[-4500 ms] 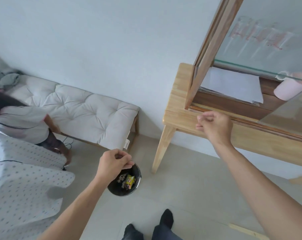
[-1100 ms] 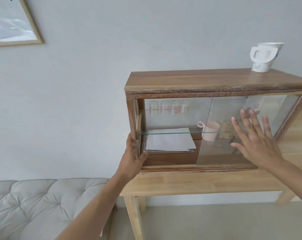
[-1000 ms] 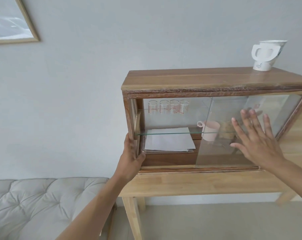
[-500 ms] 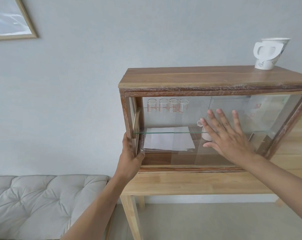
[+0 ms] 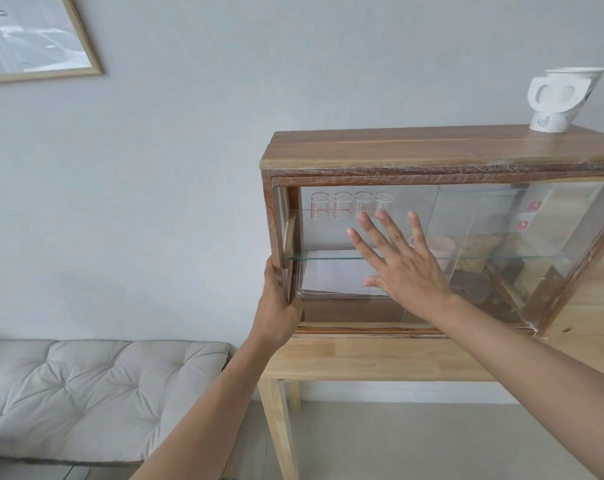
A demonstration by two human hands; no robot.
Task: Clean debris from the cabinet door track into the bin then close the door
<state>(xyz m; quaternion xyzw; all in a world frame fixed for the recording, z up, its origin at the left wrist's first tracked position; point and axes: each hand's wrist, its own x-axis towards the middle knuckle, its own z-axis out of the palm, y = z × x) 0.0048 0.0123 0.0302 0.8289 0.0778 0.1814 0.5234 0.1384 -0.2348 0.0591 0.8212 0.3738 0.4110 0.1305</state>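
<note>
A wooden cabinet (image 5: 432, 150) with sliding glass doors stands on a light wood table (image 5: 380, 358). My right hand (image 5: 401, 261) lies flat with fingers spread against the glass door (image 5: 331, 237), which now reaches the left side of the cabinet. My left hand (image 5: 276, 303) grips the cabinet's lower left corner post. The door track (image 5: 362, 329) runs along the bottom front edge. The bin is out of view.
Inside are several small glasses (image 5: 349, 204), white papers (image 5: 331, 271) and a pink cup (image 5: 442, 247). A white cup (image 5: 557, 98) stands on the cabinet top. A grey cushioned bench (image 5: 85, 393) is at lower left, a framed picture (image 5: 33, 36) on the wall.
My right hand has slid the glass door from the right to the left, closing the open left side. My left hand has stayed on the cabinet corner.
</note>
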